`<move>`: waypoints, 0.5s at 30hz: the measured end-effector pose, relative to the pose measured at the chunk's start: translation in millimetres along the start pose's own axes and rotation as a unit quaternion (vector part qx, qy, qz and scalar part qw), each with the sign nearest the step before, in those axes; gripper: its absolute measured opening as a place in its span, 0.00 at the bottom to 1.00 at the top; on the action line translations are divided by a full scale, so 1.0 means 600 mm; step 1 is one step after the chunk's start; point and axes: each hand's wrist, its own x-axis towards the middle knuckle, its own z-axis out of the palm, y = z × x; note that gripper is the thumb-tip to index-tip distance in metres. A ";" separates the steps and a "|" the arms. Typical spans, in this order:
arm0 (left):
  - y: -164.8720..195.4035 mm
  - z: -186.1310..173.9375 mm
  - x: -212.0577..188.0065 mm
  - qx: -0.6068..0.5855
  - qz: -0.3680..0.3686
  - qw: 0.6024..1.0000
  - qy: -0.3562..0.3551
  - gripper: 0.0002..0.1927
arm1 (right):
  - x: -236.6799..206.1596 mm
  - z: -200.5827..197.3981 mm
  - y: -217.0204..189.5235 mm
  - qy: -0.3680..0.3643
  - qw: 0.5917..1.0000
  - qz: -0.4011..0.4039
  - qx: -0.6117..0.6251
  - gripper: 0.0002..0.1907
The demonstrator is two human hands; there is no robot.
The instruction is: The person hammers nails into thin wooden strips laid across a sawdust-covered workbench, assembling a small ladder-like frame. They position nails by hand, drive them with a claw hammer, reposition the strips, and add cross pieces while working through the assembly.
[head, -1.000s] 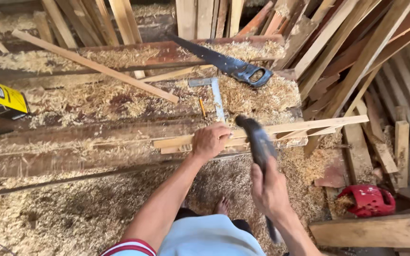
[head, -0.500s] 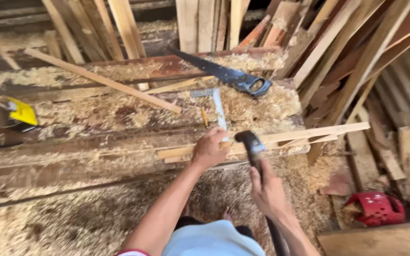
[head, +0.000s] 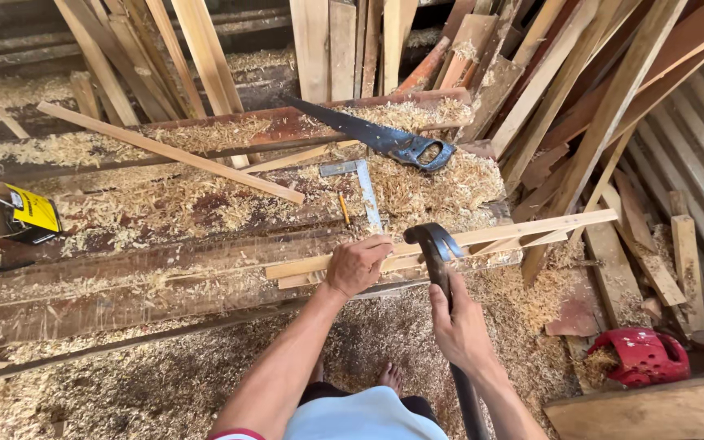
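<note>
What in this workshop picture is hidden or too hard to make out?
All in the head view:
- Whatever the left hand pinches against the wooden strip: hidden by its fingers.
- Hammer striking face: turned away; its handle end is cut off by the bottom edge.
- Red plastic object: half buried, kind unclear.
- Right hand grips the hammer handle, hiding that stretch.

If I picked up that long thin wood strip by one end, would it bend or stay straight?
The wood strip is long and thin, so it would probably sag or wobble a little at the far end. It looks light for its length. The left hand presses it onto the bench, which suggests it shifts easily when struck or pushed.
</note>
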 end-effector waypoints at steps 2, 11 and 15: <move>0.002 0.006 0.002 0.002 -0.024 1.000 0.019 0.09 | 0.009 0.009 0.009 -0.001 1.000 0.019 -0.023 0.20; 0.024 -0.010 0.012 0.001 -0.012 0.997 0.077 0.08 | 0.015 0.040 0.022 -0.008 0.994 0.071 -0.088 0.18; 0.018 -0.009 0.029 -0.011 -0.223 0.972 0.075 0.08 | 0.012 0.046 0.027 -0.021 0.989 0.099 -0.104 0.20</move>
